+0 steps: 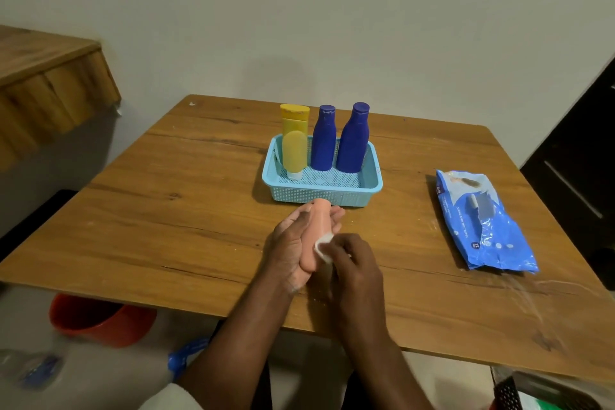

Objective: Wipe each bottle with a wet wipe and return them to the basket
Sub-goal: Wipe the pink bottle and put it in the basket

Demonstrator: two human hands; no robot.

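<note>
One wooden table (206,196) filled most of the view, set against a pale wall. Toward its right edge, well apart from everything else: a blue pack of wet wipes (482,223), lying flat and crinkled, its top flap partly lifted. Near the table's far middle, a light blue perforated basket (372,188), holding four containers along its back and left side. Farthest right in it, a dark blue bottle (354,140), upright and leaning slightly; just beside that, a second dark blue bottle (324,140), upright. At the basket's left end, a tall yellow tube (293,118) standing behind a smaller yellow tube (294,153) set cap-down.

Just in front of the basket, above the tabletop: a peach-coloured bottle (314,236), out of the basket, lying lengthwise along the palm of the left hand (293,250). Fingers of that hand curled round it from beneath, fingertips showing past its far side. Pressed against the bottle's right flank, a small folded white wet wipe (323,245), pinched in the curled fingers of the right hand (356,263).

Below the table edge on the left, an orange bucket (100,319); nearer the middle, a blurred blue object, too unclear to identify.
</note>
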